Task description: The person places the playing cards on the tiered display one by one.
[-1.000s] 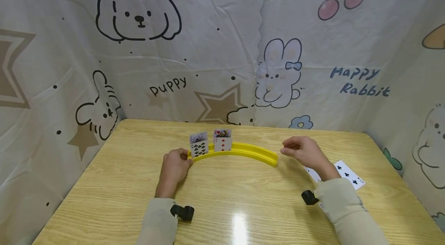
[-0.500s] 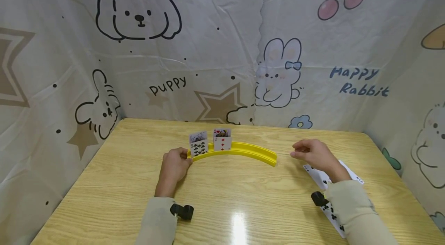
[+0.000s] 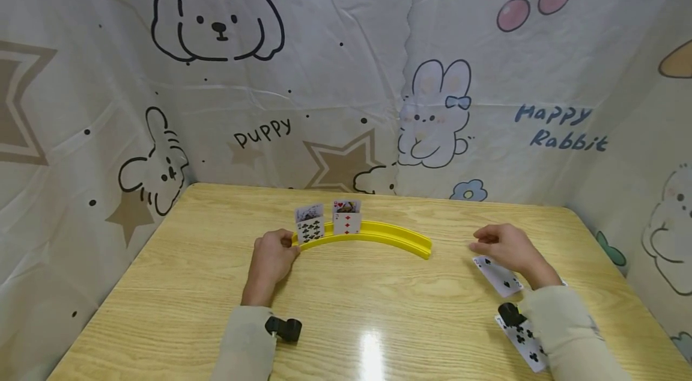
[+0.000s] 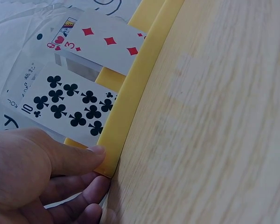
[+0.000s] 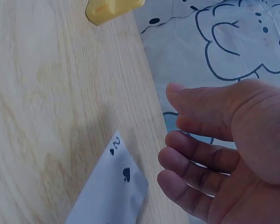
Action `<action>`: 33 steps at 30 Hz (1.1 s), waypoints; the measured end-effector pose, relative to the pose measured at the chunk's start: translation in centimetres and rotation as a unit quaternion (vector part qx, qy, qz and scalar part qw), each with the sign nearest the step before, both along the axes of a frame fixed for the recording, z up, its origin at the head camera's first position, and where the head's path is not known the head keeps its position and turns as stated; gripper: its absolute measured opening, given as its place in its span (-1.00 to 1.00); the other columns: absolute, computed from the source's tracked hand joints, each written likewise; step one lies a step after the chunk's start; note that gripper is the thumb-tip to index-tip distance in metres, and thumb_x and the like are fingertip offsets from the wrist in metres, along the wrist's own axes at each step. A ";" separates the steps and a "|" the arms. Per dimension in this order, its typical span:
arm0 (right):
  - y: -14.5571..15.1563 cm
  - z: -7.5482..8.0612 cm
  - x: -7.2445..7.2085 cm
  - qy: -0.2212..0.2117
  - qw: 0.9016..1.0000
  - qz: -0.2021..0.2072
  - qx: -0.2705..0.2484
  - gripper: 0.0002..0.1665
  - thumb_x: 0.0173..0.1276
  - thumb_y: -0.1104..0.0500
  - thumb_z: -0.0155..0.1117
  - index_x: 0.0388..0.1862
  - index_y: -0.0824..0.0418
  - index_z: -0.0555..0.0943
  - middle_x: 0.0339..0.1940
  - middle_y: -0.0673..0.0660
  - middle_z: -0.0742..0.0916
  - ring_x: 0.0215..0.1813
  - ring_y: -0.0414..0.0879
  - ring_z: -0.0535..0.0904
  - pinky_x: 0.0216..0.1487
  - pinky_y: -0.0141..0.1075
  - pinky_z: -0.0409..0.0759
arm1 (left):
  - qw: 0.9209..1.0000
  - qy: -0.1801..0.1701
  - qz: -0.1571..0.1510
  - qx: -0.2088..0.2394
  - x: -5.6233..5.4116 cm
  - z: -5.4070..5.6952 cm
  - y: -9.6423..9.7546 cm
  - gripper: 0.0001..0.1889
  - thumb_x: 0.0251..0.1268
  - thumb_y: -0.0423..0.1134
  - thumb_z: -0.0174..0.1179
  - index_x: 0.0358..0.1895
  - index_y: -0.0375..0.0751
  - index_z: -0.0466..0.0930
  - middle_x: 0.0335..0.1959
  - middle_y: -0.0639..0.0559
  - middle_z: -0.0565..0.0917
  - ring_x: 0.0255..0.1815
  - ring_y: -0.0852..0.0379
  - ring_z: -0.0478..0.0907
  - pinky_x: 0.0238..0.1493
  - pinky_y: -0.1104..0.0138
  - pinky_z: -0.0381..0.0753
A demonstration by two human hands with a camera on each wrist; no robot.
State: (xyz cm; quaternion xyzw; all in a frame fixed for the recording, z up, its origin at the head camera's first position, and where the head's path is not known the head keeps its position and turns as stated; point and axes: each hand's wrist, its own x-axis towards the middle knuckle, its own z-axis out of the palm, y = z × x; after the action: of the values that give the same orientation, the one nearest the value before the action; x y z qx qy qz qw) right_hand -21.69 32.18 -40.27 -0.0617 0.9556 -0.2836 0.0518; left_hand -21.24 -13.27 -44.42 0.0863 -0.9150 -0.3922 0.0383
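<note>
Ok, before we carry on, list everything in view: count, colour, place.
Table: 1, light wood, beneath everything
Card holder: 1, yellow, mid-table
Ten of clubs: 1, white and black, holder's left end
Joker: 1, pale, behind the ten
Three of diamonds: 1, white and red, right of the ten
Queen of hearts: 1, multicoloured, behind the three
Two of spades: 1, white and black, table's right
Clubs card: 1, white and black, front right, partly hidden
Printed fabric: count unclear, pale, around the table
Wrist cameras: 2, black, at the cuffs
Sleeves: 2, beige
Left hand: 1, gripping holder's left end
Right hand: 1, near the two, holding nothing
</note>
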 end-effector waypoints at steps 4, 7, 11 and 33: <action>0.5 -0.1 0.1 -0.008 1.000 -0.009 0.005 -0.43 0.36 0.09 0.39 0.14 0.53 0.57 -0.11 0.29 0.69 -0.12 0.11 0.58 -0.17 -0.08 0.58 | 1.000 0.004 0.001 -0.001 0.2 0.2 0.0 -0.68 0.21 -0.35 0.41 0.02 -0.36 0.70 -0.21 -0.11 0.73 -0.13 -0.03 0.64 -0.08 0.08 0.61; 0.9 -0.2 0.1 -0.017 1.000 -0.012 0.005 -0.42 0.36 0.09 0.40 0.14 0.54 0.56 -0.10 0.32 0.67 -0.11 0.13 0.56 -0.14 -0.04 0.57 | 1.000 0.006 0.002 -0.001 0.3 0.3 0.0 -0.69 0.20 -0.35 0.41 0.01 -0.36 0.70 -0.22 -0.11 0.74 -0.14 -0.02 0.65 -0.09 0.08 0.61; 1.2 -0.4 0.2 -0.025 0.999 -0.019 0.011 -0.43 0.36 0.12 0.39 0.13 0.56 0.55 -0.10 0.33 0.67 -0.10 0.13 0.56 -0.11 -0.01 0.57 | 1.000 0.003 0.002 0.001 0.3 0.4 0.0 -0.69 0.21 -0.35 0.41 0.02 -0.36 0.70 -0.21 -0.11 0.73 -0.14 -0.02 0.65 -0.09 0.08 0.61; 2.7 -2.0 -0.1 -0.055 0.995 -0.047 0.069 -0.40 0.27 0.15 0.47 0.13 0.56 0.56 -0.08 0.36 0.66 -0.16 0.11 0.49 -0.11 0.00 0.54 | 1.000 0.001 -0.002 0.015 0.1 0.1 0.0 -0.67 0.21 -0.36 0.41 0.03 -0.37 0.69 -0.21 -0.11 0.74 -0.15 0.00 0.65 -0.08 0.08 0.61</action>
State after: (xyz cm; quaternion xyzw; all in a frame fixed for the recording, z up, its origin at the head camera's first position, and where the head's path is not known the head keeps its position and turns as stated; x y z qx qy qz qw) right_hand -21.84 34.91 -42.22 0.0028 0.9704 -0.2220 0.0951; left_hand -21.15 -13.27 -44.31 0.0850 -0.9093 -0.4056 0.0375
